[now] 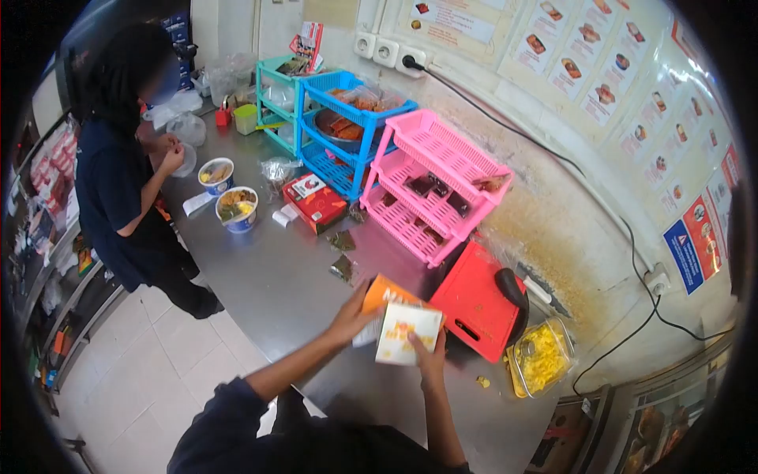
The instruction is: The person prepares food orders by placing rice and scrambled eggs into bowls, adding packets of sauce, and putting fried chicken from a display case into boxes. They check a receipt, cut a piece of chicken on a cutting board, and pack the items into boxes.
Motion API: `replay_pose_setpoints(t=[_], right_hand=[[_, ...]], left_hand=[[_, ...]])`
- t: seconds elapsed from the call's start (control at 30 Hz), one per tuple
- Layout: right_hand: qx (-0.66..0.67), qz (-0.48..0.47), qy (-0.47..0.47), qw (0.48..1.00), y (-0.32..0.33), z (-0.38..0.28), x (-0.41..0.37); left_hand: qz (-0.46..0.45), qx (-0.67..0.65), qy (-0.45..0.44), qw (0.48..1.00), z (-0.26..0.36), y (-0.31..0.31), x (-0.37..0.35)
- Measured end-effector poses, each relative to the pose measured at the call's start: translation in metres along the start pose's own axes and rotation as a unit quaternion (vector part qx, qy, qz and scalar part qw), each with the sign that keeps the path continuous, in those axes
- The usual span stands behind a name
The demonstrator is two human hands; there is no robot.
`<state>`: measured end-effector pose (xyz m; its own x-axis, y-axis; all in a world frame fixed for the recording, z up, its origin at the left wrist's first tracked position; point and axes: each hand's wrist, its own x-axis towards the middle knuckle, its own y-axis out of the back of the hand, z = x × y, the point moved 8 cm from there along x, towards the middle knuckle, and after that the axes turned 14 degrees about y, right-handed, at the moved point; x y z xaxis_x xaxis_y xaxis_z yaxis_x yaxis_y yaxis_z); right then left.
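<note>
Above the metal table's near edge, both my hands hold an orange-and-white cardboard food box (391, 292). It has large lettering on the orange part and a white panel with a yellow-orange print toward me. My left hand (351, 318) is closed around the left side of the orange part. My right hand (430, 357) grips the lower right edge, its thumb over the white panel. Something whitish, perhaps paper, shows below my left fingers; I cannot make it out. Beyond the box lie small dark-green packets (342, 267). A red cutting board (479, 304) is just to the right.
A knife with a dark handle (512, 287) and a tub of yellow shreds (542, 357) are at right. Pink (438, 146), blue (355, 83) and teal racks (276, 75) line the wall. Two filled bowls (237, 209) and a red box (316, 203) stand farther left, near another person (118, 174).
</note>
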<state>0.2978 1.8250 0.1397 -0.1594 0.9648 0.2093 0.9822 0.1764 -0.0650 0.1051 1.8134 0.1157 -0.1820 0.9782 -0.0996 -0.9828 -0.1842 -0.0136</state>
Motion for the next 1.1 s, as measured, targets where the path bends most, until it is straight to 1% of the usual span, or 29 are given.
replay_pose_setpoints(t=[0.03, 0.07, 0.13, 0.17, 0.2, 0.23, 0.27, 0.3, 0.33, 0.37, 0.43, 0.47, 0.5, 0.53, 0.57, 0.6, 0.63, 0.7, 0.73, 0.8, 0.83, 0.87, 0.9, 0.93, 0.97, 1.0, 1.03, 1.07, 1.1], right_hand=[[0.012, 0.016, 0.011, 1.0, -0.014, 0.007, 0.025], [0.011, 0.017, 0.021, 1.0, -0.027, 0.011, 0.047], [0.013, 0.045, 0.035, 0.998, -0.047, 0.017, 0.095], [0.009, 0.044, 0.045, 0.998, -0.051, 0.035, 0.116], [-0.038, 0.064, -0.002, 0.997, -0.045, 0.068, 0.13], [-0.083, 0.086, -0.049, 0.992, -0.038, 0.104, 0.143], [-0.193, 0.138, -0.07, 0.969, -0.022, 0.131, 0.154], [-0.198, 0.14, -0.062, 0.968, -0.019, 0.132, 0.159], [-0.16, 0.14, -0.096, 0.973, -0.019, 0.137, 0.165], [-0.121, 0.138, -0.133, 0.974, -0.022, 0.141, 0.168], [-0.117, 0.15, -0.136, 0.972, -0.028, 0.127, 0.165], [-0.11, 0.159, -0.137, 0.971, -0.031, 0.123, 0.162], [-0.115, 0.166, -0.145, 0.969, -0.03, 0.126, 0.159], [-0.127, 0.175, -0.144, 0.966, -0.028, 0.128, 0.156], [-0.137, 0.183, -0.139, 0.964, -0.03, 0.124, 0.156], [-0.114, 0.166, -0.137, 0.97, -0.036, 0.122, 0.158], [-0.114, 0.17, -0.14, 0.969, -0.04, 0.12, 0.158], [-0.119, 0.149, -0.159, 0.969, -0.059, 0.112, 0.161], [-0.117, 0.15, -0.161, 0.968, -0.065, 0.109, 0.163], [-0.223, 0.126, -0.089, 0.963, -0.078, 0.086, 0.171], [-0.221, 0.126, -0.089, 0.963, -0.086, 0.078, 0.172], [-0.465, 0.169, 0.034, 0.868, -0.095, 0.032, 0.176], [-0.67, 0.199, 0.152, 0.699, -0.121, -0.009, 0.176], [-0.669, 0.198, 0.148, 0.701, -0.136, -0.015, 0.185], [-0.583, 0.095, 0.192, 0.784, -0.166, -0.013, 0.204], [-0.479, -0.009, 0.231, 0.847, -0.199, -0.01, 0.218], [-0.45, -0.112, 0.183, 0.867, -0.231, 0.013, 0.231], [-0.414, -0.214, 0.136, 0.874, -0.265, 0.043, 0.238], [-0.508, -0.243, 0.108, 0.819, -0.285, 0.072, 0.243]], left_hand=[[-0.035, -0.01, -0.02, 0.999, 0.006, 0.014, 0.034], [-0.037, -0.01, -0.03, 0.999, 0.013, 0.024, 0.059], [-0.052, 0.011, 0.008, 0.999, 0.018, 0.039, 0.112], [-0.053, 0.007, -0.002, 0.999, 0.013, 0.05, 0.136], [-0.047, 0.205, 0.027, 0.977, -0.004, 0.054, 0.155], [-0.035, 0.395, 0.055, 0.916, -0.021, 0.062, 0.17], [-0.034, 0.39, 0.047, 0.919, -0.029, 0.071, 0.171], [0.017, 0.416, -0.007, 0.909, -0.032, 0.08, 0.166], [0.07, 0.44, -0.06, 0.893, -0.025, 0.091, 0.168], [0.069, 0.436, -0.063, 0.895, -0.022, 0.099, 0.175], [0.159, 0.408, -0.177, 0.882, -0.003, 0.116, 0.168], [0.157, 0.328, -0.172, 0.916, 0.005, 0.123, 0.173], [0.148, 0.326, -0.166, 0.919, 0.015, 0.131, 0.175], [0.136, 0.423, -0.149, 0.883, 0.024, 0.133, 0.179], [0.125, 0.516, -0.136, 0.837, 0.025, 0.134, 0.186], [0.131, 0.536, -0.176, 0.815, 0.025, 0.14, 0.188], [0.126, 0.537, -0.176, 0.815, 0.019, 0.151, 0.191], [0.233, 0.514, -0.146, 0.813, 0.017, 0.188, 0.193], [0.191, 0.55, -0.116, 0.805, 0.012, 0.19, 0.2], [0.188, 0.549, -0.13, 0.804, 0.01, 0.197, 0.207], [0.189, 0.545, -0.143, 0.804, 0.009, 0.2, 0.211], [0.19, 0.547, -0.143, 0.803, 0.01, 0.206, 0.216], [0.184, 0.537, -0.132, 0.812, 0.009, 0.213, 0.22], [0.176, 0.528, -0.121, 0.822, 0.008, 0.219, 0.224], [0.171, 0.532, -0.118, 0.821, 0.007, 0.223, 0.227], [0.182, 0.528, -0.12, 0.821, 0.01, 0.228, 0.231], [0.193, 0.522, -0.123, 0.822, 0.011, 0.233, 0.234], [0.195, 0.524, -0.117, 0.821, 0.011, 0.236, 0.237], [0.195, 0.526, -0.118, 0.82, 0.011, 0.239, 0.236]])
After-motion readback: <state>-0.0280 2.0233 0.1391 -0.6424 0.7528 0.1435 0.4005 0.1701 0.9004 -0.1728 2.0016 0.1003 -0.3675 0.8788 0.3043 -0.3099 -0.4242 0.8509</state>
